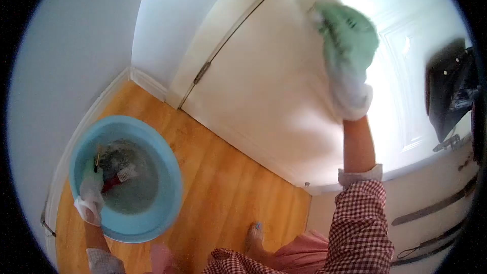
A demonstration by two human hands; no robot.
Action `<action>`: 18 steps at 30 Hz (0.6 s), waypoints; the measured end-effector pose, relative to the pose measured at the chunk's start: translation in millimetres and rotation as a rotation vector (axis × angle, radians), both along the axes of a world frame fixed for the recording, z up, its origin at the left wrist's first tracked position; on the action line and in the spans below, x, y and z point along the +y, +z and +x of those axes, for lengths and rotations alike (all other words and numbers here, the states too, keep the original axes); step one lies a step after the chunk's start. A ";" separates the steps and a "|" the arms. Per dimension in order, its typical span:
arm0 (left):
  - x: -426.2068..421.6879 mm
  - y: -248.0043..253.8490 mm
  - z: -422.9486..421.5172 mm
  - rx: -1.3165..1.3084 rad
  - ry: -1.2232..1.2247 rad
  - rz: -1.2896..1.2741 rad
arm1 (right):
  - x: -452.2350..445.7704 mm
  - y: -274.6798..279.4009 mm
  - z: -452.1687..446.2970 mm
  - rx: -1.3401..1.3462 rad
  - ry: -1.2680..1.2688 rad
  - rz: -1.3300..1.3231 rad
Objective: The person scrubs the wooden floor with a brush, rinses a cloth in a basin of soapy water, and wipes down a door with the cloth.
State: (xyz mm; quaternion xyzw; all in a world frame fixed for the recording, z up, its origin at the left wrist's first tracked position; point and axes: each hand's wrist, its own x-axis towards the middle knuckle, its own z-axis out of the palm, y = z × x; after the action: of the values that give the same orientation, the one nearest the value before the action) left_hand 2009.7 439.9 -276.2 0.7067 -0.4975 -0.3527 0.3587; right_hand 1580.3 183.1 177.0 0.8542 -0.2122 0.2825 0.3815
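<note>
My left hand (91, 189), in a white-cuffed glove with green towards the fingers, reaches into a light blue basin (171, 172) of cloudy water. It closes around the near end of a red-handled brush (112, 183), whose white head points right over the water. A thin dark stick (97, 161) shows by the fingertips; I cannot tell what it is. My right hand (350, 45) is raised against the white door (264, 81). A green mitt-like covering with small dark marks and a whitish cuff hides its fingers. Motion blurs it, and nothing held can be made out.
The basin stands on a wood-pattern floor (213, 172) near the wall corner and white baseboard (148, 85). A hinge (202, 72) sits on the door's edge. At right hang a black bag (451, 91) and dark straps (436, 205). My bare foot (255, 236) is below.
</note>
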 end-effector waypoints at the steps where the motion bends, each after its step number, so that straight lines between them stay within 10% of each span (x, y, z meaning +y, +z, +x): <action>1: 10.1 -0.9 2.6 -0.021 0.016 -0.008 | 4.8 17.1 10.2 0.137 -0.042 -0.243; 4: 30.0 -7.7 5.5 -0.064 0.042 -0.030 | 9.0 35.5 47.4 -0.524 0.136 0.486; 9: 43.1 -16.0 23.3 -0.123 0.020 -0.102 | -45.3 -4.9 47.2 0.014 -0.136 -0.523; 15: 72.9 -47.1 48.3 -0.905 -0.167 -0.169 | -14.5 -307.2 41.4 0.460 -0.398 0.372; 18: 67.7 36.3 18.8 -0.595 -0.040 -0.088 | -3.7 -386.6 16.4 0.764 -0.561 0.842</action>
State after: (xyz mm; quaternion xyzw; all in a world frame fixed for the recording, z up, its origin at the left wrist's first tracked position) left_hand 2028.5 507.6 -239.9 0.7529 -0.6094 -0.1152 0.2203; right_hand 1596.7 179.4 -209.6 0.8836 -0.3698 -0.2604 0.1213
